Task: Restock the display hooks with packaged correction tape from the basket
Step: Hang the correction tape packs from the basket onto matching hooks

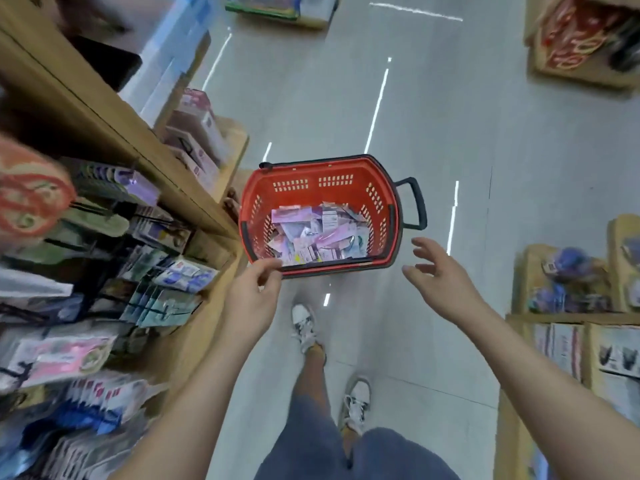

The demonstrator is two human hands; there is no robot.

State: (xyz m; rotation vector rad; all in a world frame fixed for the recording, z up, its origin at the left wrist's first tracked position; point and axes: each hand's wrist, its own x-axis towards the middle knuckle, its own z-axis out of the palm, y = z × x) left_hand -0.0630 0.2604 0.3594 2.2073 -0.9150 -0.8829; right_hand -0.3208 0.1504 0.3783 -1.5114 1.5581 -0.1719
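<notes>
**Aisle Layout**

The basket point(313, 194) stands on the floor point(467, 140) at frame centre, with the packets point(311, 237) lying inside it. The display hooks point(162, 304) fill the left of the frame, below a shelf point(104, 109). The left hand point(252, 292) is at the basket's near left corner. The right hand point(436, 268) is just right of the basket, apart from it. Display stands point(554, 318) occupy the right edge.

Blue shorts point(313, 441), wht sneakers point(357, 398)

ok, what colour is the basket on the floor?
The basket is red-orange with black trim. The head view, the only one here, shows it clearly.
</notes>
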